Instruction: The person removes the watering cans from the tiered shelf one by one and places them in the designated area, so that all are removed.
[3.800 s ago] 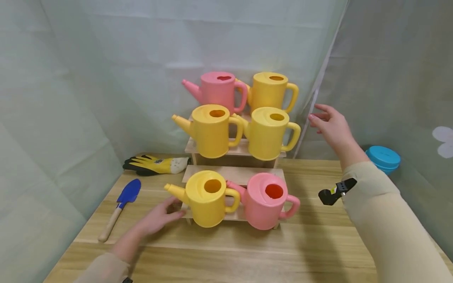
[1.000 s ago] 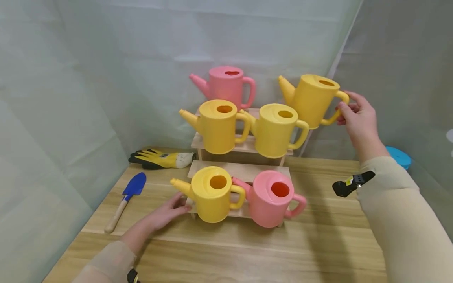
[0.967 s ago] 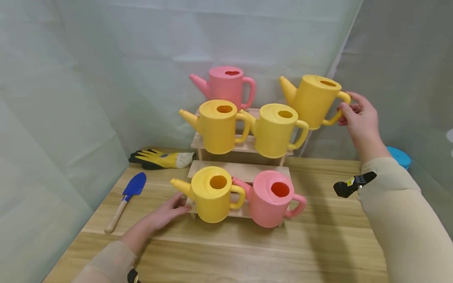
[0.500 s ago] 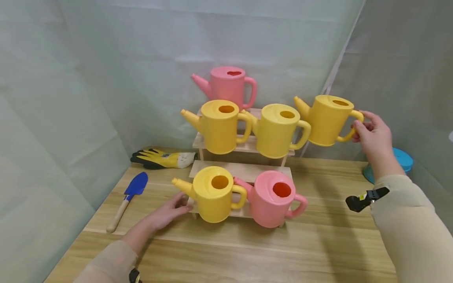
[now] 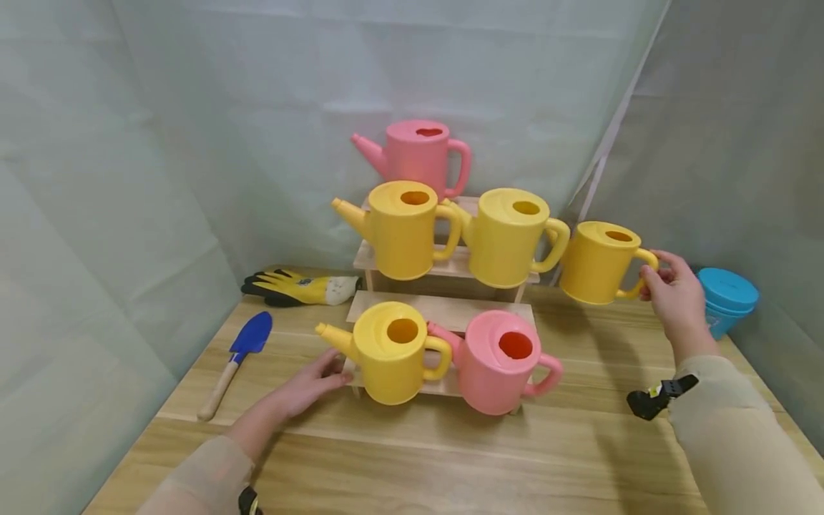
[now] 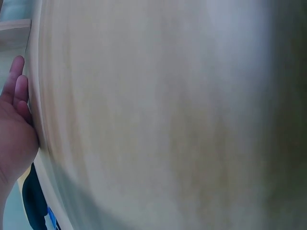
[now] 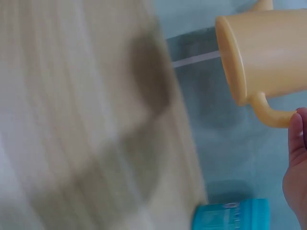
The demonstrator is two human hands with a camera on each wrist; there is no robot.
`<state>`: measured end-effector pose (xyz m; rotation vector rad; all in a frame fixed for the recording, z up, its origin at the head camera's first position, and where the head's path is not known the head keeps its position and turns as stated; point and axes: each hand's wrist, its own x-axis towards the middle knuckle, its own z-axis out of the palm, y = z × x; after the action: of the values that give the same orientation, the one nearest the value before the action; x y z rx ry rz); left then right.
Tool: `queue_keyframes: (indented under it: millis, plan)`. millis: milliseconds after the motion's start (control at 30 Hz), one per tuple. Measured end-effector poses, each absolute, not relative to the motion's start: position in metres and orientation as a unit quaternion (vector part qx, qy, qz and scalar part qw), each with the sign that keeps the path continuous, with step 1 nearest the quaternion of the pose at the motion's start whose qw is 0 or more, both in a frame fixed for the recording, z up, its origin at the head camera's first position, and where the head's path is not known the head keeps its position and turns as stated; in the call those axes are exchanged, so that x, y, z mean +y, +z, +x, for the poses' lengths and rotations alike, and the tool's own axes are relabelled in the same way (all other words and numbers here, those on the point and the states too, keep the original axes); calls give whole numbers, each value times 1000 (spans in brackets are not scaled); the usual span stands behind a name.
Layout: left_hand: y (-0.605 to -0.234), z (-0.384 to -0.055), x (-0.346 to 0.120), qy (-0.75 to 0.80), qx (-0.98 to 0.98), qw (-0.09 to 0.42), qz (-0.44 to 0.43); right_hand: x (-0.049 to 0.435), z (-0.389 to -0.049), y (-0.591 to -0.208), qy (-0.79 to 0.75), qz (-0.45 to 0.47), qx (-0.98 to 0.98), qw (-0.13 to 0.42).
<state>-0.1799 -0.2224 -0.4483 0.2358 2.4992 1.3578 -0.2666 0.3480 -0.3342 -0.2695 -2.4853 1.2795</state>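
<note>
My right hand (image 5: 682, 297) pinches the handle of a yellow watering can (image 5: 597, 263), held in the air right of a stepped wooden rack (image 5: 444, 309). In the right wrist view this can (image 7: 268, 52) hangs above the table. On the rack's top step stands a pink watering can (image 5: 417, 157). Two yellow cans, a left one (image 5: 402, 232) and a paler right one (image 5: 505, 239), occupy the middle. Below are another yellow can (image 5: 386, 368) and a pink can (image 5: 492, 375). My left hand (image 5: 309, 386) rests at the lower step's left end, fingers fairly straight in the left wrist view.
A blue trowel (image 5: 238, 357) with a wooden handle lies on the table (image 5: 412, 465) at the left. Behind it are yellow and black work gloves (image 5: 299, 288). A lidded blue tub (image 5: 727, 297) stands at the back right, beside my right wrist. Pale cloth walls enclose the back and sides.
My right hand has taken the yellow watering can off the top step, moved it right, then lowered it beside the rack. The left hand has stayed at the rack's end.
</note>
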Motion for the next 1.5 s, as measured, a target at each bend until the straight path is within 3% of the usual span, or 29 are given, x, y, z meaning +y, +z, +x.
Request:
queue_keyframes:
  millis: [333,733,1500]
  plan:
    - [-449,-180,-219,490,856,143,81,341,-262,-375,473,-131,-857,158]
    - [-447,-177,-222,471,868,142,66,326,-265,-406,468,-102,-859,181]
    - [-446,-179,-221,481,860,161,48,315,-276,-427,496,-118,-834,209]
